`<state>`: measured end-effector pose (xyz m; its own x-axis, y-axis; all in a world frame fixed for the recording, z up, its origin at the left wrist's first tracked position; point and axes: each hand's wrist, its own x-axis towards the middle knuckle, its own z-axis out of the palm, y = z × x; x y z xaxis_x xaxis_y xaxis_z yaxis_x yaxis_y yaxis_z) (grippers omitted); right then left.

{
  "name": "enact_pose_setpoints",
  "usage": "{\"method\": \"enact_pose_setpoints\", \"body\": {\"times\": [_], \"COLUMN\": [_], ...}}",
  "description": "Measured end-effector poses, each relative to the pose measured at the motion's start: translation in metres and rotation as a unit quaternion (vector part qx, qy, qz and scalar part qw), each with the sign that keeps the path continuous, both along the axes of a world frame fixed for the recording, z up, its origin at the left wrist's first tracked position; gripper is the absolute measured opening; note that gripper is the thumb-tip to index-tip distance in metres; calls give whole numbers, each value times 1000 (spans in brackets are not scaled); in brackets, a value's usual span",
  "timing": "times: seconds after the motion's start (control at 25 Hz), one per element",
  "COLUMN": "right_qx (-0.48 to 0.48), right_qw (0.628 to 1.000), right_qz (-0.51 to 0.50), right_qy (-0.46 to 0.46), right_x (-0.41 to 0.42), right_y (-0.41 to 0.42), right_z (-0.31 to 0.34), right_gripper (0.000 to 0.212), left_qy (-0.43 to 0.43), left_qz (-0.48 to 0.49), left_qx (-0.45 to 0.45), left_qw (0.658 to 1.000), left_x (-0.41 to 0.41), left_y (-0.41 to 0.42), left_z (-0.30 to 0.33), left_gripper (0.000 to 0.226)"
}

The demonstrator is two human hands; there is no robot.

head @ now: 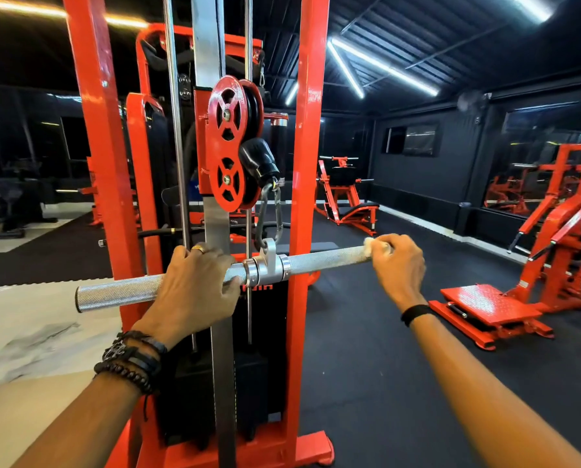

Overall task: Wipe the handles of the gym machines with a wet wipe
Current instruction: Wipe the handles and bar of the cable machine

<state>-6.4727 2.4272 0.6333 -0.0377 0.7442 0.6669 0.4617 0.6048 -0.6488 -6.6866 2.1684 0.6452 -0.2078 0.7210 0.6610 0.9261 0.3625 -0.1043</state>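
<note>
A straight silver bar handle point(326, 260) with knurled grips hangs by a carabiner point(269, 214) from the red cable machine point(311, 136). My left hand point(194, 285) grips the bar just left of its centre swivel. My right hand point(398, 261) is closed over the bar's right end, pressing a white wet wipe point(370, 246) against it; only a bit of the wipe shows between fingers and metal. The bar's left end point(113, 293) is bare.
The machine's red uprights, pulley point(228, 143) and black weight stack point(214, 393) stand right behind the bar. Other red machines sit at the right point(532, 282) and back point(346, 201) on black rubber floor. Pale marble-look flooring point(29, 332) lies to the left.
</note>
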Motion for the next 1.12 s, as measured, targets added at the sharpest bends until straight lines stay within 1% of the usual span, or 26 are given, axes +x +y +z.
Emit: {"method": "enact_pose_setpoints", "body": {"times": [0.08, 0.16, 0.28, 0.4, 0.48, 0.56, 0.64, 0.76, 0.88, 1.04, 1.12], "right_qx": [-22, -8, 77, 159, 147, 79, 25, 2, 33, 65, 69], "right_qw": [1000, 999, 985, 969, 976, 992, 999, 999, 998, 990, 986], "right_qz": [-6, 43, 155, 175, 146, 91, 31, -34, -9, 67, 96], "right_qy": [6, 9, -29, -77, -73, -38, -13, -4, 62, 105, 116], "right_x": [-1, -18, -55, -63, -53, -34, -12, 4, 5, 11, 20], "right_y": [0, -24, -79, -96, -74, -40, -6, 14, 1, -13, -12], "right_z": [3, 3, -5, -7, -7, -3, 1, 2, 3, -3, -3], "right_gripper": [19, 18, 15, 14, 14, 21, 21, 18, 13, 16, 18], "left_qy": [8, 11, 34, 43, 41, 41, 39, 28, 7, -12, -24], "left_qz": [-16, -28, -23, -15, 3, 26, 33, 17, -19, -100, -109], "left_qx": [16, 35, 43, 54, 50, 23, -2, -2, 43, 148, 201], "left_qw": [1000, 999, 998, 997, 998, 999, 999, 999, 999, 984, 973], "left_x": [-4, -4, 1, 1, -3, -6, -6, -4, 1, 27, 45], "left_y": [1, 2, 6, 5, 1, -4, -6, -5, -3, 7, 17], "left_z": [-2, -2, -2, -1, -3, -4, -4, -3, -4, -12, -13], "left_gripper": [30, 31, 38, 44, 45, 48, 45, 43, 50, 54, 52]}}
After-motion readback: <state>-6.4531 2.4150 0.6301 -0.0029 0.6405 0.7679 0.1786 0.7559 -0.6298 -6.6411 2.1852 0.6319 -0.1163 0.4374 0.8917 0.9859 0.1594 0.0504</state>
